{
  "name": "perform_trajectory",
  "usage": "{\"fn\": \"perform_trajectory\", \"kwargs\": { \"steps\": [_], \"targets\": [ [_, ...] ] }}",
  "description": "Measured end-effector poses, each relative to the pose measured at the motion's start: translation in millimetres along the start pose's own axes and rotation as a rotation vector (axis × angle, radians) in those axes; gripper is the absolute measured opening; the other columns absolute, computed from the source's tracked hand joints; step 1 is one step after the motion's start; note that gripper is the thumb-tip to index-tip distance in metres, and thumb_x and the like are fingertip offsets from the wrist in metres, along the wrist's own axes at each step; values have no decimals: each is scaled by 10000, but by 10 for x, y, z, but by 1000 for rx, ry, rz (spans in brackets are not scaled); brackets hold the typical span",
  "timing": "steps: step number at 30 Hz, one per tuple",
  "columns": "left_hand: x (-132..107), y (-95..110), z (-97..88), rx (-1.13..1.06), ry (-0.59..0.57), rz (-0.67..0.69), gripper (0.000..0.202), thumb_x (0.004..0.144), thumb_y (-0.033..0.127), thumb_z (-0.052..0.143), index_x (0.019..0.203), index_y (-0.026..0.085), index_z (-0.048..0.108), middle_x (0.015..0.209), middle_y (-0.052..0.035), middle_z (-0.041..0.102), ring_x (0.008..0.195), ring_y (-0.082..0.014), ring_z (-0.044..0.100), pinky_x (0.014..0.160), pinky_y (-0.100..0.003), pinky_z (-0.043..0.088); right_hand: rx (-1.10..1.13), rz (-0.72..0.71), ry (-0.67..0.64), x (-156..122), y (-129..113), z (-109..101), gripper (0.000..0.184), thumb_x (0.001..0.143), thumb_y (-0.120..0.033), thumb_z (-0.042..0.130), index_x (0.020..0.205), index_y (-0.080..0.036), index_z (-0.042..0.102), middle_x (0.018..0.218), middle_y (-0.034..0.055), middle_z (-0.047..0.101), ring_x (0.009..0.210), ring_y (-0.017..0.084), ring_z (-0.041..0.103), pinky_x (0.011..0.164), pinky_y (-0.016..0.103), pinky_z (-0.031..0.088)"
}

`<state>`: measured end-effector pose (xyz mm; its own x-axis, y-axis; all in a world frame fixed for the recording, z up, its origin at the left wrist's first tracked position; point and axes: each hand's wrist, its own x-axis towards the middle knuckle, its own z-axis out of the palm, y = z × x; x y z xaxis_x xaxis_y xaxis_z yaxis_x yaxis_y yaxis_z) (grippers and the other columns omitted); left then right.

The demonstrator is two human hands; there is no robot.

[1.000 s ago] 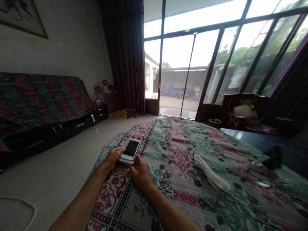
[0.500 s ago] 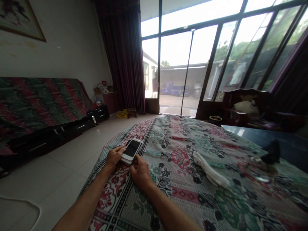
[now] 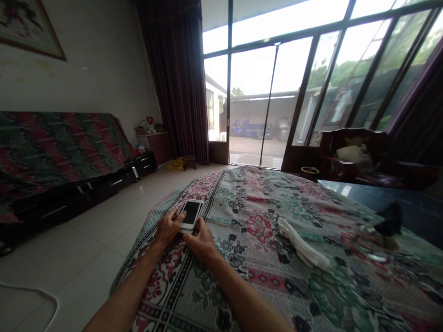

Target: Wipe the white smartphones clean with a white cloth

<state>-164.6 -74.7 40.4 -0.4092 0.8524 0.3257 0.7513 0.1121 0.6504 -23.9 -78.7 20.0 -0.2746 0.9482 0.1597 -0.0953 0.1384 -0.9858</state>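
A white smartphone [image 3: 191,214] with a dark screen lies face up over the near left part of the flowered cloth [image 3: 221,249]. My left hand [image 3: 169,226] closes on its left edge, thumb reaching over the front beside the screen. At the lower right corner, my right hand [image 3: 202,239] grips the phone with bent fingers, its thumb along the bottom edge. The fingertips under the phone are hidden. A pale layer shows below the phone's lower edge; I cannot tell what it is. To the right, a rolled white cloth [image 3: 302,244] lies apart from both hands.
A blurred clear, round object [image 3: 372,244] and a dark item [image 3: 391,219] stand at the right. Behind them is a dark glossy tabletop [image 3: 353,193]. A black low cabinet [image 3: 104,186] runs along the left wall; a white cord [image 3: 44,290] crosses the floor.
The phone has turned slightly more upright in my view. My left thumb has moved onto its front, and my right hand has closed in on its lower right corner.
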Motion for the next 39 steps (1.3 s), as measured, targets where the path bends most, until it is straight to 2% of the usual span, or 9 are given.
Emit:
{"fn": "perform_trajectory", "kwargs": {
  "steps": [3,6,13,19,23,28,35,39],
  "targets": [
    [-22,18,34,69,-53,26,604,856,477,495,1287,58,552,1315,-193,579,1235,-297,533,1056,-354,374,69,69,47,72,-20,25,382,624,-210,612,1004,-203,563,833,8,682,778,193,633,687,278,505],
    [-34,23,60,107,-82,23,613,864,482,490,1305,58,531,1326,-197,567,1245,-300,524,1058,-360,375,73,113,91,124,-52,59,350,633,-230,597,980,-191,576,804,13,679,776,198,635,690,283,508],
    [-2,-8,100,97,-47,61,572,866,435,512,1278,40,549,1278,-218,597,1207,-320,553,1036,-389,401,-33,114,110,147,-64,138,435,636,-264,620,1066,-207,592,910,27,695,883,217,639,764,296,505],
    [-7,-57,112,102,-21,64,624,860,446,511,1310,15,515,1278,-229,592,1215,-313,548,1030,-373,404,-191,86,42,181,-97,77,324,669,-281,600,983,-206,614,834,2,685,788,184,616,726,274,479],
    [-40,-48,99,99,-3,30,633,870,452,495,1319,5,504,1282,-226,590,1218,-306,545,1039,-378,396,-239,63,-10,198,-119,47,257,672,-237,569,924,-203,608,810,-8,676,740,165,604,685,254,461],
    [-58,-13,80,70,27,3,602,886,442,488,1321,26,509,1322,-203,571,1246,-293,525,1061,-378,382,-198,32,44,203,-108,64,344,658,-172,555,999,-206,583,864,3,686,778,169,625,732,268,471],
    [-55,-14,89,95,11,-9,553,898,432,489,1325,82,524,1303,-176,596,1213,-293,559,1030,-375,421,-193,67,-12,241,-94,50,380,651,-202,606,1031,-213,589,850,4,684,783,177,626,750,296,491],
    [-9,-39,84,97,20,-53,567,915,458,456,1326,74,524,1322,-185,577,1242,-305,532,1040,-389,409,-113,73,-63,279,-31,50,398,640,-213,625,1035,-216,580,864,0,680,802,180,622,736,292,500]
  ]
}}
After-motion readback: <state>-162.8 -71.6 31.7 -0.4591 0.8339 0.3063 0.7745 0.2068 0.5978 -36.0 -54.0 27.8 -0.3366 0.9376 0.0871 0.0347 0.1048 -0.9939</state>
